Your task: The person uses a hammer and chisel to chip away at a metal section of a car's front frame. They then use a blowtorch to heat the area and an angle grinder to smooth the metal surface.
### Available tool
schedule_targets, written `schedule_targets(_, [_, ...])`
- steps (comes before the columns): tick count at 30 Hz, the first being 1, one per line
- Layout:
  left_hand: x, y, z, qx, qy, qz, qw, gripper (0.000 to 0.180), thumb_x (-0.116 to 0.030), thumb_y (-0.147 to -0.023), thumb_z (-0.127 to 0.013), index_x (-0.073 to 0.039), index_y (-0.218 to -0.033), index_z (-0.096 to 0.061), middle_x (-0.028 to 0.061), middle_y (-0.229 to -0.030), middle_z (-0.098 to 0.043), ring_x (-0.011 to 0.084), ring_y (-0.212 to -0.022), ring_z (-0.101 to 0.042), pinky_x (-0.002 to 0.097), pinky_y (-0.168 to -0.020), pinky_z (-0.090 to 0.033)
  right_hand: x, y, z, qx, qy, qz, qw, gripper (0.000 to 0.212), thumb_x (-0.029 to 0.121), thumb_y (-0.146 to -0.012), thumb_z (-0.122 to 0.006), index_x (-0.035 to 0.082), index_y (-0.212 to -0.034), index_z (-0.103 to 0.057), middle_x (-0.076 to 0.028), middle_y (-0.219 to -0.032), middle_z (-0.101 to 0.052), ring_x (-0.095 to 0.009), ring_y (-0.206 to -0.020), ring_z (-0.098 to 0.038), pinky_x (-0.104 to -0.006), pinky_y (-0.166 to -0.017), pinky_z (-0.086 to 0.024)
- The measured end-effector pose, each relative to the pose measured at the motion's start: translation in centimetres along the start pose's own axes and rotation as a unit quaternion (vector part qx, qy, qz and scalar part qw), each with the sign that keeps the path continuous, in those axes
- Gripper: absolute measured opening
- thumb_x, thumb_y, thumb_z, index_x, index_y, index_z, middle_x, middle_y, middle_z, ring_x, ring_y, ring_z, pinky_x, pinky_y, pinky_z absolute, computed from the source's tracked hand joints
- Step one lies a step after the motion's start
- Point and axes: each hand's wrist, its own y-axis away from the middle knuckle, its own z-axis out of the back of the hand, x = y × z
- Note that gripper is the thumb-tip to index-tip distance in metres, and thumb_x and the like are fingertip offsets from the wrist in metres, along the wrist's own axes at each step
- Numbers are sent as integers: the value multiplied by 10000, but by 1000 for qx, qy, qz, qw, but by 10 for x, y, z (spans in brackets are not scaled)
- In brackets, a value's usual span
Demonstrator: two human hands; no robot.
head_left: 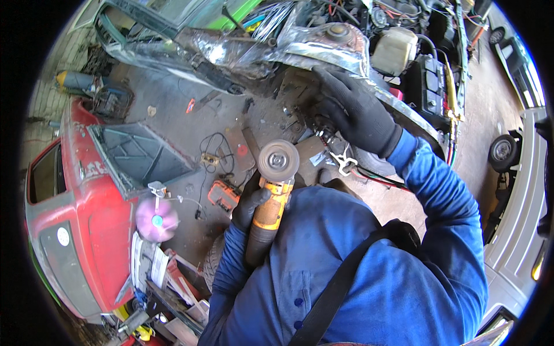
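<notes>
My left hand (253, 206), in a dark glove, is closed round the body of a yellow and black angle grinder (269, 210). The grinder stands against my blue jacket, its round disc (278, 161) uppermost and facing up. My right hand (359, 112), also gloved, reaches forward with its fingers stretched out and holds nothing. Its fingertips overlap the edge of the bare-metal inner fender (324, 51) of a car; I cannot tell whether they touch it. Between the fender and the door side, the car's body panel (222, 55) is rusty and partly ground to shiny metal.
A battery (428, 86) and a whitish reservoir (395, 51) sit in the engine bay. On the floor are an orange toolbox-like case (224, 195), a black cable (216, 151) and scattered scraps. A fan (157, 219) and a red car (104, 230) stand left, a silver vehicle (516, 213) right.
</notes>
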Motion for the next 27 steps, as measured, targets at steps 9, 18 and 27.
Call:
schedule_targets(9, [-12, -4, -11, -8, -85, -29, 996, 741, -375, -916, -769, 34, -1488, -539, 181, -1217, -715, 257, -1000, -739, 376, -876, -613, 77, 22, -41, 68, -147, -114, 980, 850, 248, -968, -828, 15, -1680, -427, -280, -1460, -597, -440, -1284, -659, -489, -1090, -547])
schedule_targets(18, [-7, 2, -5, -32, -163, -4, 986, 766, -300, -923, -736, 51, -1563, -502, 184, -1372, -688, 264, -1166, -729, 397, -1034, -586, 74, 33, -43, 166, -203, -206, 943, 799, 146, -974, -775, 41, -1680, -417, -289, -1418, -589, -419, -1218, -689, -496, -1042, -569])
schedule_targets(27, [-2, -1, -18, -48, -173, 34, 983, 714, -203, -894, -687, 53, -1544, -537, 165, -1360, -698, 254, -1182, -726, 380, -1049, -578, 65, 47, -42, 227, -269, -279, 894, 816, 152, -969, -766, 32, -1689, -399, -295, -1424, -575, -442, -1206, -691, -479, -1046, -574])
